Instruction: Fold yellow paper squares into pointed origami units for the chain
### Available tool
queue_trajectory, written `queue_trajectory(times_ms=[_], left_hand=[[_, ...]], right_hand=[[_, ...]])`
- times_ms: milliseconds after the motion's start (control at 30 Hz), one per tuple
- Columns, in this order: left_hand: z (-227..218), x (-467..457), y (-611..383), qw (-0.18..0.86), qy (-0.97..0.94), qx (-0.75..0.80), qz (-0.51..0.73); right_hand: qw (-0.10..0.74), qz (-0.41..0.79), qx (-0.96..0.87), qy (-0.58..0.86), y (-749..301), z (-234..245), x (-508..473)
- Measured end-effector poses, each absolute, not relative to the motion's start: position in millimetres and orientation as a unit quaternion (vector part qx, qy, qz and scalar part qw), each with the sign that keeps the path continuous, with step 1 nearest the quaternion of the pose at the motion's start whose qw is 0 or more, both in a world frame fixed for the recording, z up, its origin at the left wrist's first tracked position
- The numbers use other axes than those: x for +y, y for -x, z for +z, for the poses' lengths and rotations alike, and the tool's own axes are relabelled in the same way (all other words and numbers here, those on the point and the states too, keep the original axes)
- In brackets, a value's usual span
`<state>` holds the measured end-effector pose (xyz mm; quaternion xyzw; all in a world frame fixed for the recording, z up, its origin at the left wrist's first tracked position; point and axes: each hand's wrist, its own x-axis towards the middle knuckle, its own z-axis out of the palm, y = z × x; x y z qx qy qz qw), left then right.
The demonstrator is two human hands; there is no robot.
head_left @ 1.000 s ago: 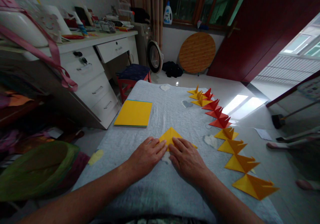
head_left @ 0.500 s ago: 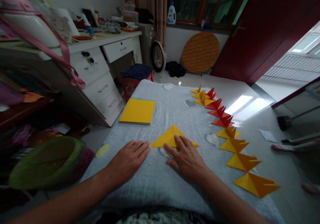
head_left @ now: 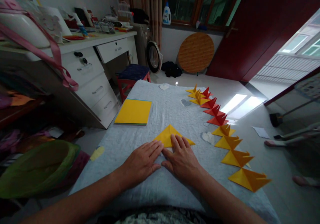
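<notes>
A yellow paper folded into a triangle (head_left: 168, 135) lies on the grey cloth-covered table (head_left: 155, 187). My right hand (head_left: 182, 158) rests flat with its fingertips on the triangle's near edge. My left hand (head_left: 141, 162) lies flat on the cloth beside it, fingers stretched toward the triangle's left corner, thumb close to my right thumb. Neither hand grips anything.
A stack of yellow square sheets (head_left: 133, 112) sits at the left of the table. A row of several folded yellow and red paper shapes (head_left: 226, 141) runs along the right edge. A white desk with drawers (head_left: 96, 67) and a red stool (head_left: 131, 76) stand to the left.
My left hand slid away to the left, then came back beside my right hand. My right hand stayed pressing the triangle's near edge.
</notes>
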<state>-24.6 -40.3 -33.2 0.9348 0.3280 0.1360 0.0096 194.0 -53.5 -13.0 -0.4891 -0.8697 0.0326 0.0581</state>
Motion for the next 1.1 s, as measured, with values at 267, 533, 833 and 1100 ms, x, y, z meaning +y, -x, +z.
queue_trajectory(times_ms=[267, 533, 833, 1100], left_hand=[[-33, -43, 30, 0.012, -0.935, 0.338, 0.111], [-31, -42, 30, 0.008, -0.937, 0.333, 0.102], [-35, -45, 35, -0.011, -0.932, 0.344, 0.112], [-37, -50, 43, -0.015, -0.92, 0.372, 0.122]], right_hand=[[0.061, 0.027, -0.853, 0.517, -221, -21, -63], [0.053, -0.002, -0.826, 0.561, -253, -22, -71], [0.038, -0.032, -0.798, 0.601, -279, -27, -83], [0.03, -0.034, -0.78, 0.624, -284, -28, -91]])
